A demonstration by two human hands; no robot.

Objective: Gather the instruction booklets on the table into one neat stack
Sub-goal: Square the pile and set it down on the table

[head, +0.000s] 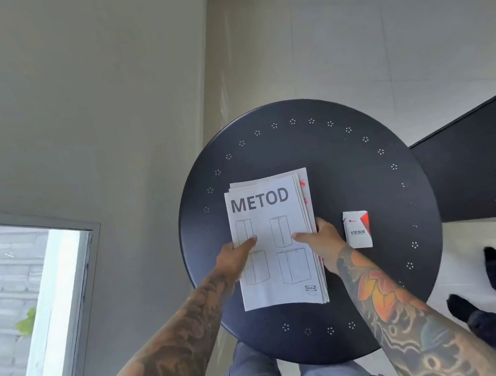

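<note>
My left hand [239,252] sits at the left edge of the booklet stack [276,244], thumb laid flat on the top cover and the fingers tucked out of sight at or under that edge, so I read it as pinching the pile lightly. My right hand [323,241] mirrors it on the right edge, thumb on the cover, the other fingers curled down beside the sheet edges. Both are closed on the paper, not spread wide.

The stack lies near the middle of the round dark worktop [366,170], a little toward its left edge. Its long axis runs from the near rim to the far rim, straight away from me, and the top cover reads METOD. I hold it across the short axis, one hand on each long side, neither nearer than the other.

The pile is gathered but not square: lower booklets peek out along the far edge and fan to the right, with red print showing there. I judge the next move to be squeezing the long sides inward, then tapping the far edge flush.

A small white and red box [357,229] lies just right of my right hand, clear of the stack.
</note>
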